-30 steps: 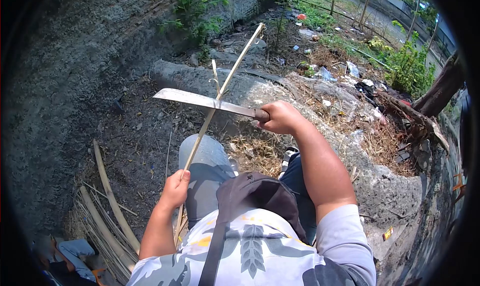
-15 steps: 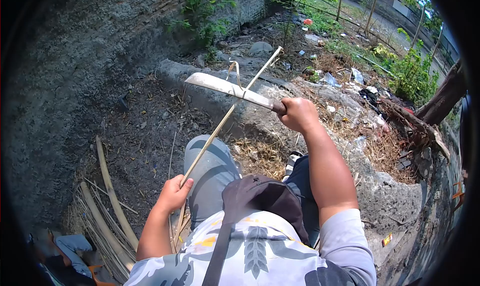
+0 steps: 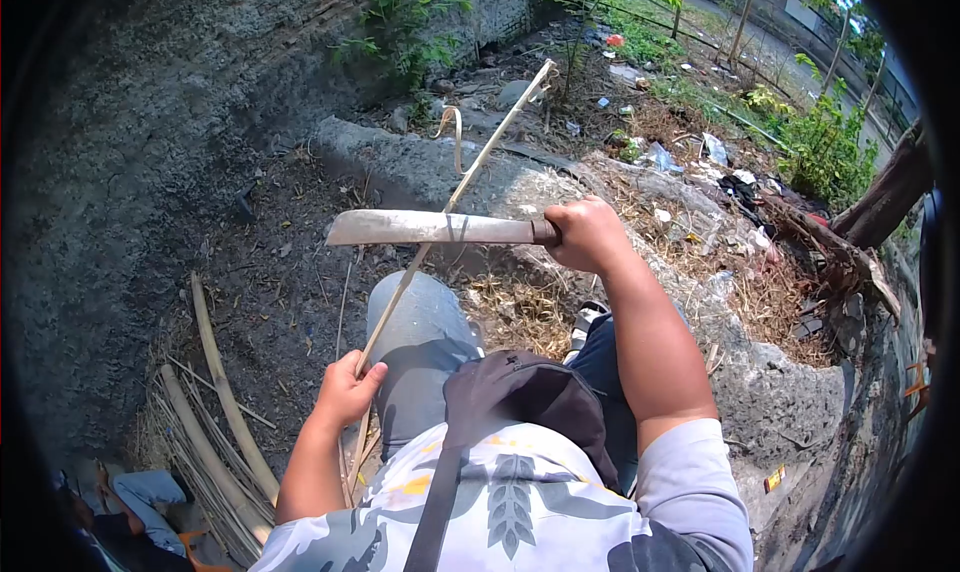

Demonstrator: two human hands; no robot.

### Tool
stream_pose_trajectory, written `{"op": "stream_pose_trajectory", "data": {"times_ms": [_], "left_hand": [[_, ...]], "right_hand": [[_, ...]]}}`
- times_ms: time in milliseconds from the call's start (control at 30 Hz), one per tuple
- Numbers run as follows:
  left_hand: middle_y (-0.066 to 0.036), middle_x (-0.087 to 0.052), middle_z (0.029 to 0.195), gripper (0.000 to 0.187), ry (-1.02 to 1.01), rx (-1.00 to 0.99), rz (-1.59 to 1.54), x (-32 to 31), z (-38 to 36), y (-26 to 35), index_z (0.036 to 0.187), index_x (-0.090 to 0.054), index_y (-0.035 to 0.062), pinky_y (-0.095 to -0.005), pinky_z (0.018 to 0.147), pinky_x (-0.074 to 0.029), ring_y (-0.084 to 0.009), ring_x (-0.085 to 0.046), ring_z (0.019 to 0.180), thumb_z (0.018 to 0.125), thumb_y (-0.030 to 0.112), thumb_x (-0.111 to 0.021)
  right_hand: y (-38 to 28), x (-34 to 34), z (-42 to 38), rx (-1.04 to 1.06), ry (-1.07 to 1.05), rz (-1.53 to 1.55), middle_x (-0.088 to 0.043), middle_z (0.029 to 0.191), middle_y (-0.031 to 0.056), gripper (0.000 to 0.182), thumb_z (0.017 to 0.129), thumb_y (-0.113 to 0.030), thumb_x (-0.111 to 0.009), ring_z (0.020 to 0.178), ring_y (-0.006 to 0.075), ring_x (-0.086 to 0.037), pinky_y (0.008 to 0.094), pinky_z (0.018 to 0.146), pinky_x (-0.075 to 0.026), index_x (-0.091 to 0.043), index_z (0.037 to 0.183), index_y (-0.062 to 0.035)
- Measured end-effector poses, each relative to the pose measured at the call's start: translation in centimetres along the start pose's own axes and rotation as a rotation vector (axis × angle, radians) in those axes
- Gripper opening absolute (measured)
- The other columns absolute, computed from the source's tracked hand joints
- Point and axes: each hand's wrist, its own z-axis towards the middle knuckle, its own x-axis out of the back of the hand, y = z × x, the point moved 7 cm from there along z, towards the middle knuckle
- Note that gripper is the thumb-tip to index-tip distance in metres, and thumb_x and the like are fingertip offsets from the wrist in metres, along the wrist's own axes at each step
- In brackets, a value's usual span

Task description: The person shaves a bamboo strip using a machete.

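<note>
My left hand point(image 3: 350, 390) is closed around the lower end of a long, thin bamboo strip point(image 3: 497, 140), which slants up and away past my left knee. In my right hand point(image 3: 590, 234) is the dark handle of a machete point(image 3: 400, 228). Its broad blade points left and crosses over the strip at about mid-length. A thin curled shaving point(image 3: 457, 137) stands off the strip beyond the blade. The strip's far tip looks frayed.
Bamboo poles point(image 3: 222, 372) and a bundle of thin strips point(image 3: 180, 422) lie at my left. Another person's leg point(image 3: 150, 497) shows at lower left. A rough wall point(image 3: 110, 202) rises on the left; a tree trunk point(image 3: 890, 192) leans at right, near scattered litter and dry leaves.
The machete has come down along the strip toward me, and its blade has turned closer to level. The strip's far end has shifted up and slightly left. My left hand has hardly moved.
</note>
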Motion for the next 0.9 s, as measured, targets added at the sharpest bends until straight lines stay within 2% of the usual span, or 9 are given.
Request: {"op": "stream_pose_trajectory", "data": {"times_ms": [67, 267, 433, 567, 667, 733, 767, 800, 900], "left_hand": [[-0.005, -0.055, 0.064, 0.047, 0.045, -0.011, 0.028, 0.9, -0.4, -1.0, 0.08, -0.057, 0.0033, -0.0357, 0.056, -0.044, -0.013, -0.049, 0.061, 0.096, 0.043, -0.077], [-0.005, -0.056, 0.065, 0.048, 0.077, 0.013, 0.044, 1.0, -1.0, -1.3, 0.08, -0.057, 0.0034, -0.0352, 0.057, -0.044, -0.0134, -0.048, 0.062, 0.097, 0.044, -0.076], [-0.006, -0.058, 0.065, 0.047, 0.075, -0.013, -0.005, -0.2, -0.2, 0.6, 0.083, -0.059, 0.0027, -0.035, 0.056, -0.045, -0.0135, -0.049, 0.059, 0.095, 0.044, -0.078], [-0.006, -0.059, 0.063, 0.045, 0.052, -0.024, 0.03, -0.2, 0.3, 1.1, 0.083, -0.06, 0.0026, -0.0345, 0.055, -0.046, -0.0137, -0.052, 0.058, 0.093, 0.041, -0.081], [-0.007, -0.058, 0.062, 0.043, 0.034, -0.034, 0.067, 0.6, -0.1, 0.6, 0.082, -0.059, 0.0026, -0.0345, 0.055, -0.046, -0.014, -0.051, 0.057, 0.093, 0.038, -0.081], [-0.006, -0.057, 0.062, 0.041, 0.029, -0.025, 0.062, 1.4, -1.0, -0.4, 0.082, -0.059, 0.0026, -0.0347, 0.054, -0.045, -0.0141, -0.05, 0.057, 0.094, 0.037, -0.08], [-0.006, -0.056, 0.061, 0.041, 0.037, -0.024, 0.041, 1.7, -1.4, -0.9, 0.082, -0.059, 0.0025, -0.0349, 0.054, -0.044, -0.0142, -0.049, 0.057, 0.094, 0.036, -0.08], [-0.006, -0.056, 0.061, 0.041, 0.049, -0.025, 0.021, 2.0, -1.4, -1.1, 0.082, -0.059, 0.0025, -0.0351, 0.054, -0.044, -0.0142, -0.048, 0.057, 0.094, 0.035, -0.079], [-0.005, -0.054, 0.061, 0.041, 0.021, 0.022, 0.107, 1.9, -1.9, -0.1, 0.081, -0.058, 0.0029, -0.0348, 0.054, -0.042, -0.0138, -0.046, 0.057, 0.095, 0.035, -0.078]], "right_hand": [[3.3, 0.5, -0.3, -0.3, 0.015, 0.06, -0.075, 0.085, 0.0149, 0.016, 0.079, -0.026, -0.074, 0.087, 0.0373, -0.073, 0.0499, 0.083, -0.057, -0.072, 0.088, -0.0132], [2.1, -0.5, -0.4, -0.282, -0.083, 0.093, -0.075, 0.095, 0.0172, 0.022, 0.08, -0.027, -0.074, 0.093, 0.0382, -0.073, 0.0504, 0.084, -0.058, -0.072, 0.096, -0.0124], [-4.1, -1.3, -0.2, 0.146, -0.049, -0.006, -0.074, 0.081, 0.0086, 0.024, 0.071, -0.029, -0.08, 0.082, 0.0311, -0.074, 0.0431, 0.082, -0.055, -0.069, 0.087, -0.0151], [-6.5, -1.5, 0.1, 0.272, -0.089, -0.073, -0.073, 0.074, 0.0054, 0.022, 0.07, -0.032, -0.081, 0.076, 0.027, -0.074, 0.0391, 0.083, -0.053, -0.069, 0.082, -0.0184], [-3.9, -0.7, 0.1, 0.221, 0.035, -0.04, -0.07, 0.072, 0.0047, 0.021, 0.068, -0.025, -0.079, 0.073, 0.029, -0.071, 0.0398, 0.08, -0.053, -0.064, 0.079, -0.0163], [0.5, -0.1, 0.6, -0.068, 0.078, -0.025, -0.074, 0.08, 0.0105, 0.021, 0.076, -0.03, -0.08, 0.082, 0.0328, -0.074, 0.0448, 0.084, -0.055, -0.07, 0.084, -0.0132], [3.8, -0.5, 0.4, -0.368, 0.004, 0.097, -0.076, 0.089, 0.0159, 0.025, 0.079, -0.032, -0.08, 0.09, 0.0372, -0.074, 0.0495, 0.087, -0.056, -0.074, 0.094, -0.012], [5.5, -0.6, -0.1, -0.441, -0.052, 0.236, -0.076, 0.098, 0.0187, 0.028, 0.084, -0.034, -0.078, 0.097, 0.0395, -0.073, 0.0507, 0.09, -0.056, -0.077, 0.102, -0.0122], [5.6, -1.0, -0.8, -0.395, -0.183, 0.225, -0.076, 0.104, 0.0183, 0.031, 0.086, -0.038, -0.076, 0.1, 0.039, -0.072, 0.0492, 0.089, -0.057, -0.078, 0.104, -0.0134]]}}
